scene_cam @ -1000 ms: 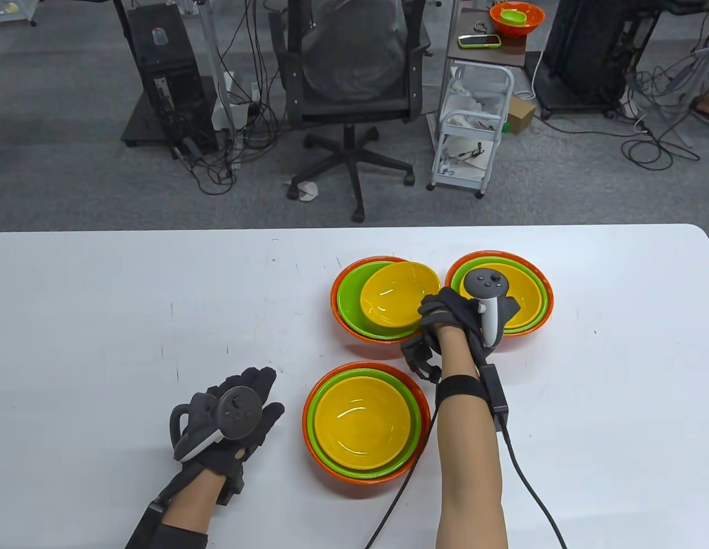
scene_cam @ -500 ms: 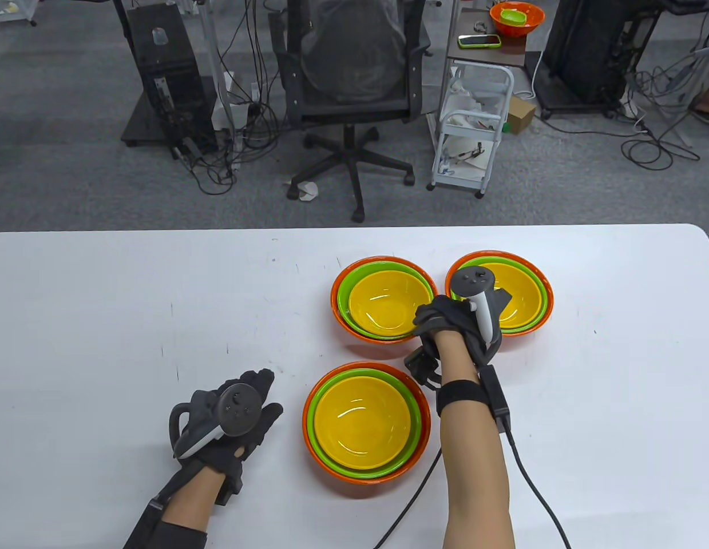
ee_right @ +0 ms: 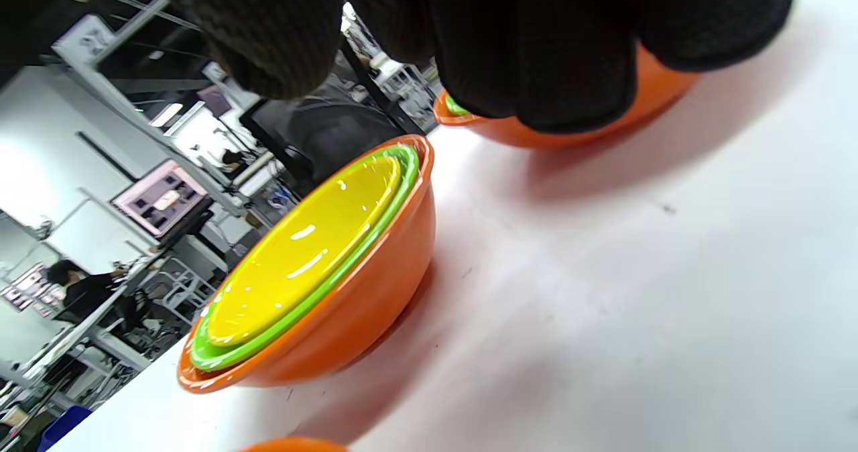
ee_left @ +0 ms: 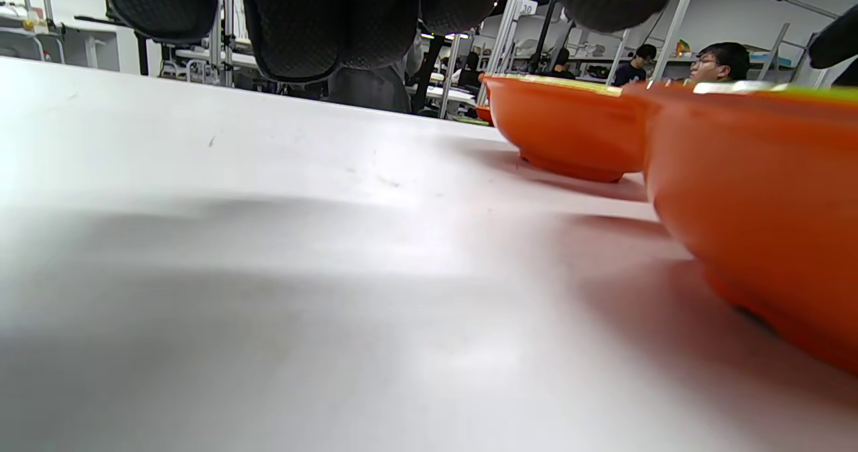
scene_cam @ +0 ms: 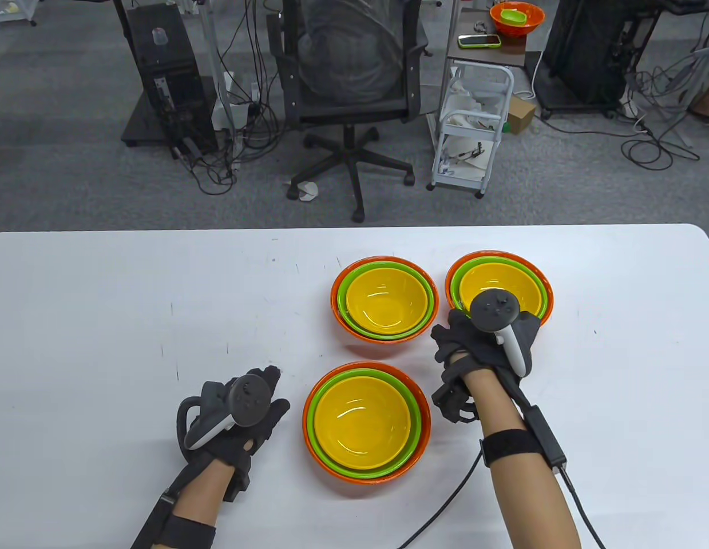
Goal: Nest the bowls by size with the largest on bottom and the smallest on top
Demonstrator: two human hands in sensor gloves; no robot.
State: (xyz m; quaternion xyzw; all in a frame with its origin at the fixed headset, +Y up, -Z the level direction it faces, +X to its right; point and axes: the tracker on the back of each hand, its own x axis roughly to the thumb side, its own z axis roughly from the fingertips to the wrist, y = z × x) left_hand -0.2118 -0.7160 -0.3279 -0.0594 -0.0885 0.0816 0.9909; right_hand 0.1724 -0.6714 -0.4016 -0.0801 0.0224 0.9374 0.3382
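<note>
Two hands, left (scene_cam: 240, 420) flat and right (scene_cam: 486, 343) raised, each grip loose and empty.

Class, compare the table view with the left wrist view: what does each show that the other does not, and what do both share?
Only the table view shows three nested sets with a yellow bowl on top, plus the right hand beside them. Only the left wrist view shows people seated in the background and the orange bowl's outer wall from low down. Both show the white table, orange bowls, and the left hand holding nothing.
</note>
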